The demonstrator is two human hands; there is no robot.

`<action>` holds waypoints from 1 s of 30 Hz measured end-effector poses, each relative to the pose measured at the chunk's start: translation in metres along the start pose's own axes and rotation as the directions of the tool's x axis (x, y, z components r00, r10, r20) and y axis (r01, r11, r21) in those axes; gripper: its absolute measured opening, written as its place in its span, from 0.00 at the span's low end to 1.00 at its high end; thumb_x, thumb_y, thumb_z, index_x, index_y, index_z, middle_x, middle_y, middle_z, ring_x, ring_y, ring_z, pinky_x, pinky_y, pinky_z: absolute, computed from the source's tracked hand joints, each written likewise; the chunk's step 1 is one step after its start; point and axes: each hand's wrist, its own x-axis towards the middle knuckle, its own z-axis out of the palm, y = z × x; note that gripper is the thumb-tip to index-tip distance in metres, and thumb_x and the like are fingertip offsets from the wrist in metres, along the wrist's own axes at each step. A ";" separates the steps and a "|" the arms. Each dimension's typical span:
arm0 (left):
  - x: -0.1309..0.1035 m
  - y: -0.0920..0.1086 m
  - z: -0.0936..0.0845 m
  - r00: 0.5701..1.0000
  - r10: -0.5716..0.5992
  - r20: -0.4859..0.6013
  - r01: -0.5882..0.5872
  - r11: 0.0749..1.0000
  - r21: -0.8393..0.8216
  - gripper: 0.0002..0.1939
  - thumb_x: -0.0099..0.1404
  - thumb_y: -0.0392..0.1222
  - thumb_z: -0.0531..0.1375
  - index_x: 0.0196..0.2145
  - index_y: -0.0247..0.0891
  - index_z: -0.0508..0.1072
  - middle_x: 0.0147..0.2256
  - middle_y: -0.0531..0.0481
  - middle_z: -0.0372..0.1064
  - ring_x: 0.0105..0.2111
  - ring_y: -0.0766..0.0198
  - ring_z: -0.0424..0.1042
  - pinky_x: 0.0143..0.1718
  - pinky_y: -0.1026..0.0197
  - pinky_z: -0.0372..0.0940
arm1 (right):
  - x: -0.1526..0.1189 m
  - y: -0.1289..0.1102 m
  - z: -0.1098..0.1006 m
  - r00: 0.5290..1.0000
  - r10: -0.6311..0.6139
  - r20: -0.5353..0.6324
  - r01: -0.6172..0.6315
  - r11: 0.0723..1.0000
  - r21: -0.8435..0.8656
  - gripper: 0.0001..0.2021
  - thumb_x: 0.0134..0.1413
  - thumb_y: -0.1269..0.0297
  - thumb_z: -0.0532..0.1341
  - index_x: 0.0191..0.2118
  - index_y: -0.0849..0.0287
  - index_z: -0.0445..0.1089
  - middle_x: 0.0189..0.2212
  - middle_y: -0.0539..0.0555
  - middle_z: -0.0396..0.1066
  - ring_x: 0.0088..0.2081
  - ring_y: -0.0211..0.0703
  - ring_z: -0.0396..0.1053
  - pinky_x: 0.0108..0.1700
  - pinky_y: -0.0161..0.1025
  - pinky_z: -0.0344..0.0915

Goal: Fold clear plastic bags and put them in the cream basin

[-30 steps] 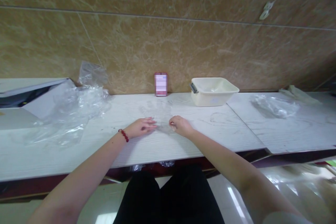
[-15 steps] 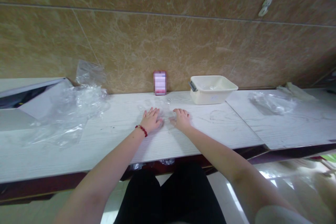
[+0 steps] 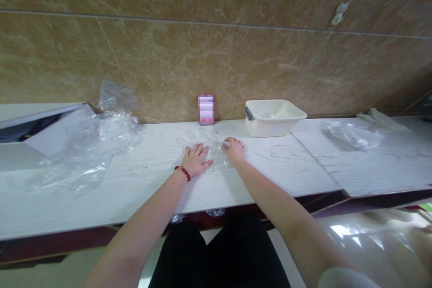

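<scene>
A clear plastic bag (image 3: 216, 146) lies on the white wood-grain table (image 3: 145, 189) between my hands. My left hand (image 3: 195, 160), with a red bead bracelet at the wrist, rests flat with its fingers spread at the bag's left side. At the right side, my right hand (image 3: 234, 150) has curled fingers, with thumb and forefinger on the bag's edge. A phone (image 3: 206, 110) with a lit, blurred screen stands against the wall behind the bag.
A cream bin (image 3: 273, 127) with something clear inside stands at the back right. Crumpled plastic bags (image 3: 114, 132) and an open white box (image 3: 57, 130) are on the left. More clear plastic (image 3: 354, 135) and a pale cloth (image 3: 386, 120) lie far right.
The fingers of my right hand have curled in at the bag's edge. My left hand has shifted slightly down, its thumb now stretched to the right. The whole view has moved a little.
</scene>
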 end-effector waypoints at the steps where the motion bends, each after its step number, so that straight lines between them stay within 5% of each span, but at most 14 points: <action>1: 0.000 0.000 0.000 1.000 0.001 0.004 -0.001 1.000 -0.001 0.34 0.58 0.60 0.40 0.57 0.38 0.46 0.59 0.41 0.38 0.58 0.52 0.37 0.53 0.43 0.33 | 0.002 0.002 0.000 1.000 0.006 -0.015 -0.006 1.000 0.012 0.12 0.48 0.58 0.53 0.40 0.54 0.63 0.39 0.56 0.64 0.43 0.48 0.58 0.41 0.44 0.54; 9: -0.003 -0.002 0.000 0.999 0.037 -0.003 -0.037 0.999 0.002 0.34 0.58 0.60 0.39 0.57 0.40 0.46 0.59 0.42 0.39 0.58 0.53 0.38 0.53 0.44 0.33 | 0.019 0.024 -0.008 0.978 -0.110 -0.176 0.151 0.960 0.236 0.09 0.46 0.71 0.50 0.33 0.57 0.65 0.35 0.53 0.65 0.39 0.39 0.62 0.39 0.36 0.59; 12: -0.006 -0.003 -0.002 0.998 0.065 0.014 -0.065 0.998 0.001 0.34 0.58 0.61 0.39 0.57 0.40 0.46 0.59 0.42 0.38 0.58 0.53 0.37 0.53 0.43 0.33 | 0.020 0.033 -0.013 0.962 -0.220 -0.160 0.259 0.922 0.287 0.11 0.43 0.76 0.49 0.28 0.58 0.66 0.35 0.53 0.65 0.40 0.38 0.62 0.39 0.35 0.60; 15: -0.008 -0.005 -0.006 0.995 0.088 0.049 -0.087 0.996 -0.009 0.34 0.58 0.61 0.40 0.57 0.42 0.45 0.59 0.44 0.37 0.58 0.53 0.37 0.54 0.44 0.32 | 0.020 0.043 -0.019 0.971 -0.228 -0.074 0.239 0.948 0.213 0.14 0.39 0.80 0.49 0.24 0.59 0.68 0.35 0.53 0.67 0.42 0.39 0.62 0.46 0.38 0.56; 19: -0.010 -0.006 -0.009 0.992 0.095 0.087 -0.092 0.995 -0.030 0.35 0.57 0.61 0.41 0.58 0.43 0.44 0.59 0.44 0.36 0.58 0.53 0.36 0.54 0.44 0.32 | 0.016 0.044 -0.026 0.983 -0.154 -0.097 0.166 0.977 0.131 0.17 0.39 0.81 0.47 0.30 0.59 0.70 0.38 0.54 0.67 0.44 0.39 0.62 0.49 0.40 0.54; 22: -0.013 -0.006 -0.011 0.990 0.105 0.092 -0.102 0.994 -0.034 0.36 0.56 0.62 0.41 0.58 0.42 0.45 0.59 0.44 0.36 0.58 0.52 0.35 0.53 0.43 0.33 | 0.007 0.028 -0.022 0.944 -0.297 -0.142 0.316 0.938 0.144 0.17 0.46 0.76 0.47 0.40 0.59 0.66 0.44 0.54 0.65 0.49 0.38 0.58 0.51 0.40 0.52; 27: -0.016 -0.007 -0.011 0.989 0.113 0.093 -0.112 0.993 -0.025 0.37 0.55 0.64 0.39 0.58 0.41 0.45 0.59 0.42 0.36 0.58 0.51 0.36 0.53 0.42 0.33 | -0.013 0.000 0.000 0.792 -0.584 0.176 0.573 0.812 0.115 0.20 0.54 0.62 0.48 0.53 0.57 0.56 0.53 0.54 0.55 0.56 0.41 0.48 0.55 0.45 0.46; 30: -0.015 -0.007 -0.010 0.989 0.113 0.101 -0.111 0.994 -0.022 0.38 0.55 0.65 0.39 0.58 0.43 0.45 0.59 0.43 0.36 0.58 0.50 0.36 0.53 0.41 0.32 | -0.015 0.001 0.004 0.794 -0.549 0.262 0.557 0.829 0.047 0.23 0.53 0.56 0.48 0.54 0.59 0.53 0.55 0.57 0.51 0.57 0.46 0.46 0.55 0.50 0.43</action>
